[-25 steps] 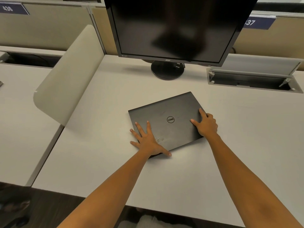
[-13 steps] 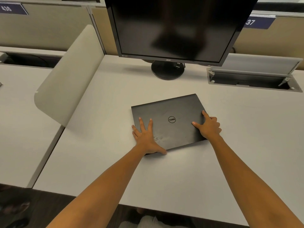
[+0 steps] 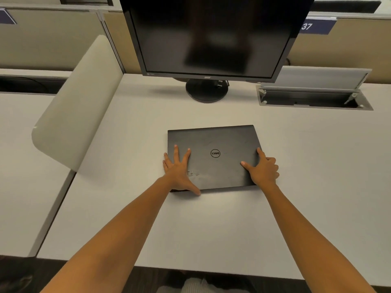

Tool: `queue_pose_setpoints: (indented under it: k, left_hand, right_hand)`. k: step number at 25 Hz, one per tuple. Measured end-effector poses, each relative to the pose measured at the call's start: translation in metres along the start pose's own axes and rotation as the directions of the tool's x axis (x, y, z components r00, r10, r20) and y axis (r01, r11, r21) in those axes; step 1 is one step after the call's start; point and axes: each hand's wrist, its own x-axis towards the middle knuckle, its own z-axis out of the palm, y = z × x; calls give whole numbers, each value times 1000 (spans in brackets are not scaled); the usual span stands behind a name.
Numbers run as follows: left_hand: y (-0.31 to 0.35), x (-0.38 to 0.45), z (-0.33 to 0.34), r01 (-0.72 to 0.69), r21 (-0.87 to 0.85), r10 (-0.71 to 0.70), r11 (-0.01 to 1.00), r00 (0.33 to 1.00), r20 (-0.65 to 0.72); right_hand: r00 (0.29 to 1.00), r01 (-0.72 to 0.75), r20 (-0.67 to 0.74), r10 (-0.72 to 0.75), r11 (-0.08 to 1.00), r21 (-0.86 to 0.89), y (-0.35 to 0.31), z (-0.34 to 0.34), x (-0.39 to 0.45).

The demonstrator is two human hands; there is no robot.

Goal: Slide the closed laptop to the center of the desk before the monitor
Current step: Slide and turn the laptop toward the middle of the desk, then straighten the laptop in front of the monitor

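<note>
Matte black, lid shut, the laptop (image 3: 213, 155) lies flat on the pale desk (image 3: 211, 225) at mid-frame, directly below the monitor (image 3: 211, 37) and its round base (image 3: 207, 90), with bare desk between base and laptop. Its edges run nearly square to the desk front. The lid carries a circled "DELL" badge, read upside down from this view, and pale scuff marks near its lower left.

The left hand (image 3: 179, 172) rests flat on the lid's lower left corner, fingers spread, thumb along the near edge; it presses, it does not clasp. The right hand (image 3: 263, 169) sits at the lower right corner, thumb and forefinger on the lid, the other fingers curled over the right edge, gripping that edge.

The monitor screen is dark; its lower bezel reads "acer". A blue sign (image 3: 316, 26) at upper right shows "37", its first digit hidden by the monitor. An open cable hatch (image 3: 315, 98) is set in the desk at right, below the sign. A beige divider (image 3: 78, 102) stands at left of frame.
</note>
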Motion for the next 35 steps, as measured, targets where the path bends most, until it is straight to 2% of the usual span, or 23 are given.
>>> queue_pose_setpoints:
  k: [3,11,14,17,20,24,27,35]
  left_hand:
    - [-7,6,-5,-26,55,26,998,1000,-6]
    - [-17,16,-12,-72,35,72,997,997,8]
    - [-21,13,-10,-96,-6,96,995,995,-26]
    - [-29,5,-2,-154,-88,145,984,984,-103]
    - [-34,-2,9,-193,-54,180,980,966,-188]
    - [-32,-5,19,-235,99,254,967,925,-283]
    - [-33,-7,21,-260,146,294,955,901,-319]
    - [-34,-9,23,-274,169,317,947,884,-342]
  right_hand:
    - [1000,-17,-11,17,999,39,3,2,-7]
    - [998,-29,-61,32,998,60,3,11,-18]
    - [995,-5,-95,13,997,83,3,14,-23]
    - [986,85,-145,-78,995,45,9,23,-36]
    - [965,202,-169,-201,979,-10,19,30,-52]
    - [923,384,-59,-380,919,86,49,22,-52]
    - [870,487,11,-492,863,134,68,14,-45]
    - [880,469,7,-475,872,138,64,16,-42]
